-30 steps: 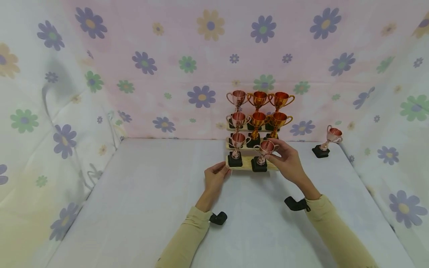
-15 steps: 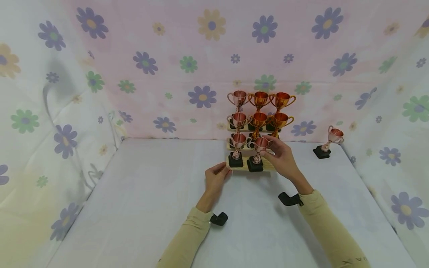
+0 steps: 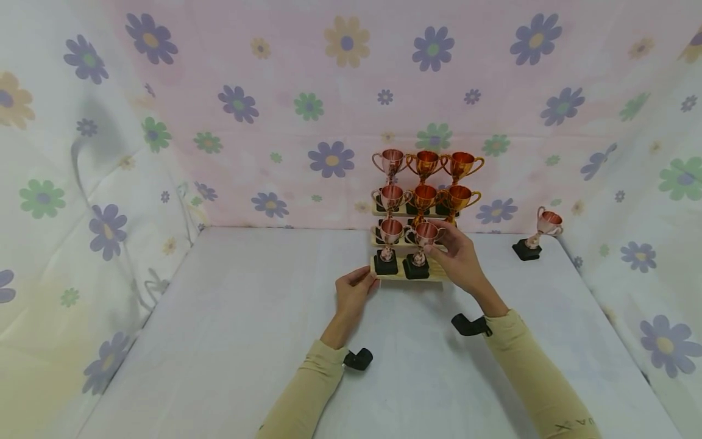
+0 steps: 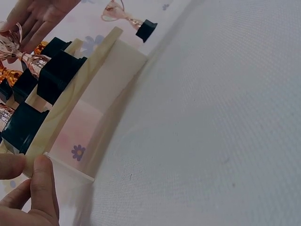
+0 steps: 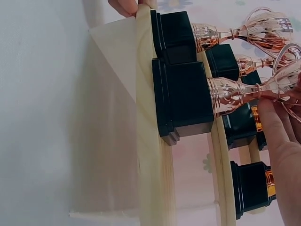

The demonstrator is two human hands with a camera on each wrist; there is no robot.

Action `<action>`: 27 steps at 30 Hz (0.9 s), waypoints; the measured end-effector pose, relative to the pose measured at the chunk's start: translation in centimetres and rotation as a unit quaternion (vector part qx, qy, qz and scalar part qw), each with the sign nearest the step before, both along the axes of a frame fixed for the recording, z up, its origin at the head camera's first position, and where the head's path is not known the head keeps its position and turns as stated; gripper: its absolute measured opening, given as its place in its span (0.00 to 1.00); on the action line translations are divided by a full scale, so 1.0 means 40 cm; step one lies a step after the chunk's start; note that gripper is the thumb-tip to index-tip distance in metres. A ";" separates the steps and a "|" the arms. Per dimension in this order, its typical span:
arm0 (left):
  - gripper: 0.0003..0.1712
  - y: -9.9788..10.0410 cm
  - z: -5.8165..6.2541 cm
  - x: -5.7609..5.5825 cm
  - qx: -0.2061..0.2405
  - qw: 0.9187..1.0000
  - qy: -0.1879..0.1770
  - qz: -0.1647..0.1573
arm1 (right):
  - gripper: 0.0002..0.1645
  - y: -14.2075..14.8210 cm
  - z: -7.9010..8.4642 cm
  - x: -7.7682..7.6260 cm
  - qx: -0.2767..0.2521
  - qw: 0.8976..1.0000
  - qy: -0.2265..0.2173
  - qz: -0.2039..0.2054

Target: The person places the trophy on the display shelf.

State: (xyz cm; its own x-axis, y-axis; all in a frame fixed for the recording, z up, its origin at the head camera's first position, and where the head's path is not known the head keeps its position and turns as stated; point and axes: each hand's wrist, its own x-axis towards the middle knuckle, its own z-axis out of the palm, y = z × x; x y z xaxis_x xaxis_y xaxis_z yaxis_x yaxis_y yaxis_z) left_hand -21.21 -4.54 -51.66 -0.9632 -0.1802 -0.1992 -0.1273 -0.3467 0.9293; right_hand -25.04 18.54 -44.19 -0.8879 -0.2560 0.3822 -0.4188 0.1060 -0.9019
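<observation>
A tiered display stand (image 3: 439,272) with wooden shelves and clear supports stands on the white table. My left hand (image 3: 352,297) pinches the left end of its lowest shelf between thumb and fingers. In my right hand (image 3: 459,256) is a rose-gold trophy cup (image 3: 419,266), gripped by its bowl. The black base of this trophy rests upright on the lowest shelf, as the right wrist view shows. Just left of it stands another rose-gold trophy (image 3: 386,263). Behind them, each higher shelf carries one rose-gold trophy (image 3: 392,196) and two gold trophies (image 3: 425,196).
One more rose-gold trophy (image 3: 529,247) leans at the table's back right corner. The white tabletop (image 3: 247,317) extends to the left and front. Flower-patterned cloth (image 3: 274,91) hangs at the back and both sides.
My right hand has moved left with the trophy, bringing it closer to the left trophy and settling its base on the lowest shelf. The left hand stays on the shelf end.
</observation>
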 end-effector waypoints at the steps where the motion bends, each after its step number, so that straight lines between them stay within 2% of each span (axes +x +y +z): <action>1: 0.17 0.000 -0.001 -0.001 0.000 1.000 0.000 0.000 | 0.32 -0.001 -0.002 -0.001 -0.002 1.000 0.002 -0.001; 10: 0.17 -0.001 -0.005 0.001 0.008 1.000 0.006 -0.002 | 0.33 -0.011 -0.015 0.000 -0.024 1.000 0.010 -0.008; 15: 0.17 -0.001 -0.002 0.002 0.011 1.000 0.015 -0.003 | 0.36 -0.002 -0.009 0.010 -0.007 1.000 0.004 -0.014; 21: 0.17 -0.001 -0.001 0.000 0.011 1.000 0.011 -0.003 | 0.36 0.075 0.019 0.031 0.014 0.999 0.022 -0.032; 24: 0.17 -0.002 -0.003 -0.001 0.005 1.000 0.013 -0.006 | 0.34 0.133 0.040 0.035 0.008 0.998 0.037 -0.058; 27: 0.18 -0.002 -0.005 -0.002 0.002 1.000 0.014 -0.008 | 0.33 0.194 0.059 0.035 -0.008 0.993 0.052 -0.104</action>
State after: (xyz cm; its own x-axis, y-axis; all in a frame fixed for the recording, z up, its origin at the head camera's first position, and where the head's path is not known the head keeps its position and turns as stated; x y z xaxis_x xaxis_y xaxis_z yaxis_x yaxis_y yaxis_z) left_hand -21.30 -4.60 -51.85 -0.9711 -0.1637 -0.1737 -0.1078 -0.3489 0.9310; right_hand -23.64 26.31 -41.83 -0.8768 -0.0646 0.4765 -0.4797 0.1860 -0.8575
